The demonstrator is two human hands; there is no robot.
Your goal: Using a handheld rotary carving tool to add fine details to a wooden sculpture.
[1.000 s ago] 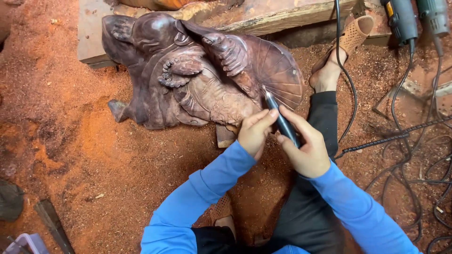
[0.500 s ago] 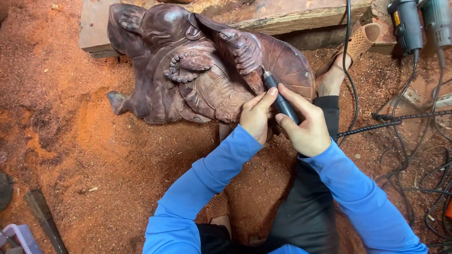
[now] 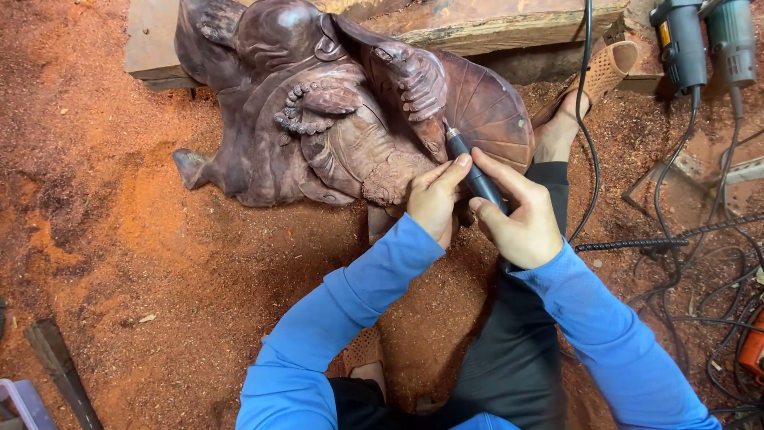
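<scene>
Fingers (image 3: 485, 209) of our right hand (image 3: 521, 227) grip the rotary carving handpiece (image 3: 475, 177) pen-style; our left hand (image 3: 434, 199) pinches and steadies it, so light strokes suit the wooden sculpture (image 3: 350, 111).

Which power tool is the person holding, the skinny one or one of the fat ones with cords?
The skinny dark pen-shaped tool, gripped in the right hand with the left hand steadying it against the wooden carving. The two green-grey tools lie untouched at top right.
</scene>
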